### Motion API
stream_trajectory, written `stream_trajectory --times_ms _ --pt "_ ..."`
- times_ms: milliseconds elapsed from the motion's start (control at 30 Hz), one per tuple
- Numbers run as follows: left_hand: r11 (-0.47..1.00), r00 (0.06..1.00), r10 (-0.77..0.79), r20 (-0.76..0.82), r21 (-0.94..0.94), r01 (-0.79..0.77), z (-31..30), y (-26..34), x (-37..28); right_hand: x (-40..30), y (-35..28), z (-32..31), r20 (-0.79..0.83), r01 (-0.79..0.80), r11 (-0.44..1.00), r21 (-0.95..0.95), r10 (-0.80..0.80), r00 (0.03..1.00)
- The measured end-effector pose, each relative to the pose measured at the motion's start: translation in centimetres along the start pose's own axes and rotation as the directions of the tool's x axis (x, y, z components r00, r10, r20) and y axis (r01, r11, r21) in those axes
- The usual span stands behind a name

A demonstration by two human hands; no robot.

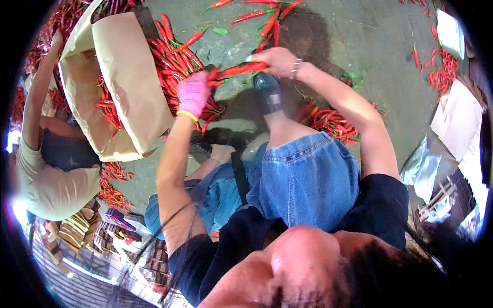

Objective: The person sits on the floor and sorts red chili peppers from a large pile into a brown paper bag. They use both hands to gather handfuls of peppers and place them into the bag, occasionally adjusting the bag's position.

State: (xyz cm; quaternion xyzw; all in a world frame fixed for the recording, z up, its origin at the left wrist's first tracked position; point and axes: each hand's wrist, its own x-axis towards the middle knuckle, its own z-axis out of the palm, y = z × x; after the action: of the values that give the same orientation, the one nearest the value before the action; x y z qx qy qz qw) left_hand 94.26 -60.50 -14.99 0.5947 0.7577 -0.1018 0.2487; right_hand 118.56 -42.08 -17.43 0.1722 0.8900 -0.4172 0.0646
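My left hand (pixel 193 94), in a pink glove with a yellow cuff, is over the right side of a pile of red chili peppers (pixel 169 57). A few peppers show against its fingers, but blur hides whether it grips them. Across from it, my bare right hand (pixel 279 62) holds a small bunch of long red chili peppers (pixel 242 70) that points toward the glove. A bracelet (pixel 295 68) circles that wrist. Left of the pile stands a large open brown paper bag (pixel 129 77), with red chili peppers (pixel 108 109) inside.
Loose chili peppers (pixel 265 19) lie on the concrete floor (pixel 369 42) ahead. Another pile (pixel 335 124) sits beside my right knee. My shoe (pixel 267 92) is below my right hand. At the left, another person (pixel 61 181) reaches toward a large chili heap (pixel 73 17).
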Motion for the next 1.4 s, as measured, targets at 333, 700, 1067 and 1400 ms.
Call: stream_trajectory --times_ms 333,700,1067,1400 --pt "0.947 0.894 -0.239 -0.379 -0.295 0.128 -6.6 -6.6 -3.3 10.6 -3.2 -1.7 0.467 -0.042 0.973 -0.227 0.146 0.872" --pt "0.983 0.993 0.101 -0.067 -0.146 -0.11 0.4 12.8 10.4 0.2 8.0 -2.6 -0.089 -0.025 0.888 -0.46 -0.018 0.996" --pt "0.914 0.947 -0.153 -0.282 -0.404 0.027 -5.6 0.6 7.6 0.4 10.5 -6.7 -0.173 -0.353 0.818 -0.455 0.308 0.936" --pt "0.978 0.966 0.204 -0.159 -0.003 -0.207 -11.9 5.7 16.7 -1.0 13.7 -6.0 -0.593 -0.745 0.635 0.205 0.686 0.421"
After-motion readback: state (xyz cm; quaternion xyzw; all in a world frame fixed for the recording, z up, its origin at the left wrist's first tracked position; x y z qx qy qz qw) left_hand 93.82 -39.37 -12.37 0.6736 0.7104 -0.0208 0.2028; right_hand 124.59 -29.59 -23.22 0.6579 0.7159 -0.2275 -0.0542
